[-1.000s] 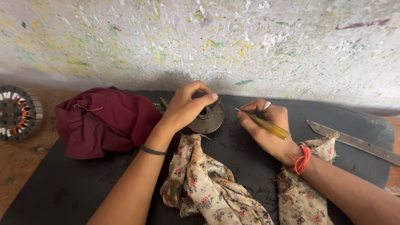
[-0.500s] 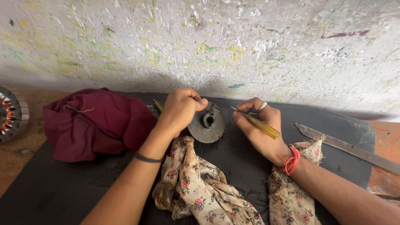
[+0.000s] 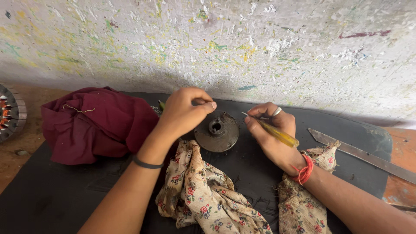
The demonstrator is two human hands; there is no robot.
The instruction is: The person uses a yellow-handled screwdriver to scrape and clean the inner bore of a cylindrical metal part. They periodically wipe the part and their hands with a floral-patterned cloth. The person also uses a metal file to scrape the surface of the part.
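Lifting off the round grey metal disc (image 3: 216, 132), left hand (image 3: 184, 112) is pinching closed; right hand (image 3: 272, 132) is gripping a yellow-handled screwdriver (image 3: 277, 134), tip aimed at the disc's hub.

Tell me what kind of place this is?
Likely an informal floor-level motor repair spot: a wound motor stator at the left edge, a round metal motor cover on a black mat, a yellow-handled screwdriver in the right hand, against a paint-flecked wall.
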